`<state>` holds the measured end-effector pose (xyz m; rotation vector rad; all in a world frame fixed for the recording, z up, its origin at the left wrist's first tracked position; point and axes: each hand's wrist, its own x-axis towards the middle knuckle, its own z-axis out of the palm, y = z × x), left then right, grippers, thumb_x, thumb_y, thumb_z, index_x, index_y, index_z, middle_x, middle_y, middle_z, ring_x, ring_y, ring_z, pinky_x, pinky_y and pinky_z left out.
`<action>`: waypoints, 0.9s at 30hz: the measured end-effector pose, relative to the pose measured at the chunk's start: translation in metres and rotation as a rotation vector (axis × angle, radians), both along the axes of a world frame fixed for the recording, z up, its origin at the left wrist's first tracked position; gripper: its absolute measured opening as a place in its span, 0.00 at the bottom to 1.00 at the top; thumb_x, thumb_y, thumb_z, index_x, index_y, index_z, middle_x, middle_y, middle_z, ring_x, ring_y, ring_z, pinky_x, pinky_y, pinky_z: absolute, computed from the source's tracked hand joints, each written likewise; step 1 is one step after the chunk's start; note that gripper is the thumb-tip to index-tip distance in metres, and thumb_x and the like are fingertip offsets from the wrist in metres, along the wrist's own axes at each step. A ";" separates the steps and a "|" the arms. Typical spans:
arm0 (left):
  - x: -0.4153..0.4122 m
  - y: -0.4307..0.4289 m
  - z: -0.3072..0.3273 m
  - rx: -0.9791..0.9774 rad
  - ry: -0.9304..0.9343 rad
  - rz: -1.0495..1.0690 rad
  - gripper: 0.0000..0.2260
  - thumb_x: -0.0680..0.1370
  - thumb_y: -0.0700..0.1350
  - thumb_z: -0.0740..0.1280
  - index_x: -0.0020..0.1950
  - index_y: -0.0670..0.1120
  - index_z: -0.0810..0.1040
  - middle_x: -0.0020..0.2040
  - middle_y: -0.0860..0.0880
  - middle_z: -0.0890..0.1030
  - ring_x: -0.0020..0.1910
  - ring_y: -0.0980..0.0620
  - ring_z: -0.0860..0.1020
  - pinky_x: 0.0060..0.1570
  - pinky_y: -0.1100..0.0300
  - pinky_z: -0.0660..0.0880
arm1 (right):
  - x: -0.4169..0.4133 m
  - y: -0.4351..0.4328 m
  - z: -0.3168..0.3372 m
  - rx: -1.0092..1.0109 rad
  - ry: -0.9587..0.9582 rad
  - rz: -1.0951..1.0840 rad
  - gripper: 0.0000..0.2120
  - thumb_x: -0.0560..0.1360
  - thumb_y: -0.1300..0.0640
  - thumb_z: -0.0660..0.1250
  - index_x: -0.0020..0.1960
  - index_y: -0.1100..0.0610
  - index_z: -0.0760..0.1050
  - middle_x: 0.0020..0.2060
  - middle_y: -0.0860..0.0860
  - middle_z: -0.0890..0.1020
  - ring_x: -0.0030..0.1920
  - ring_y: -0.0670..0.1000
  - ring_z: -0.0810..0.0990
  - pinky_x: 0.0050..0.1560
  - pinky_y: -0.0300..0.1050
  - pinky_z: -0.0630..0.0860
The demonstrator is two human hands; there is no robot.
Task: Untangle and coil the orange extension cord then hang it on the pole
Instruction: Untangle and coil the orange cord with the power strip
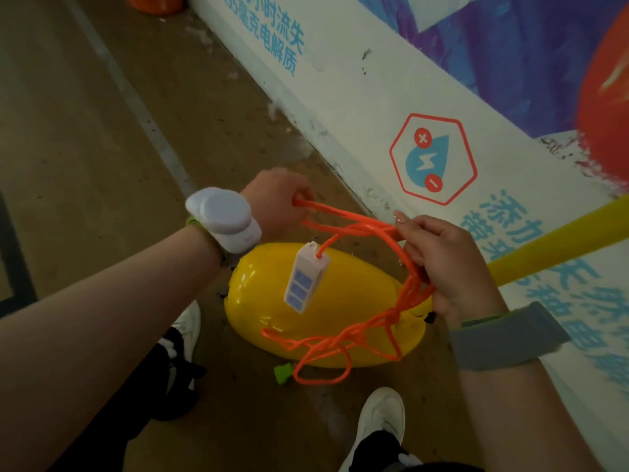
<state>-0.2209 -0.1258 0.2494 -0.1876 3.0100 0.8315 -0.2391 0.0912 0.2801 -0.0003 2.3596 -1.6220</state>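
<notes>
Cord, one, seemingly knotted, in left hand and right hand.

Dim, soft, wide-angle edge distortion

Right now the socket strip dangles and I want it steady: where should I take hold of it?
Probably across its long narrow sides, below where the orange cord enters the white socket strip. It hangs cord end up, and loops crowd its right, so come from the side of the left hand.
</notes>
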 end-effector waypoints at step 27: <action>0.002 -0.003 0.010 0.517 -0.652 -0.047 0.10 0.80 0.48 0.63 0.51 0.43 0.79 0.42 0.49 0.86 0.39 0.54 0.83 0.45 0.59 0.79 | -0.007 0.014 0.004 -0.008 0.104 -0.218 0.16 0.74 0.50 0.69 0.29 0.53 0.79 0.22 0.46 0.74 0.29 0.46 0.71 0.33 0.41 0.70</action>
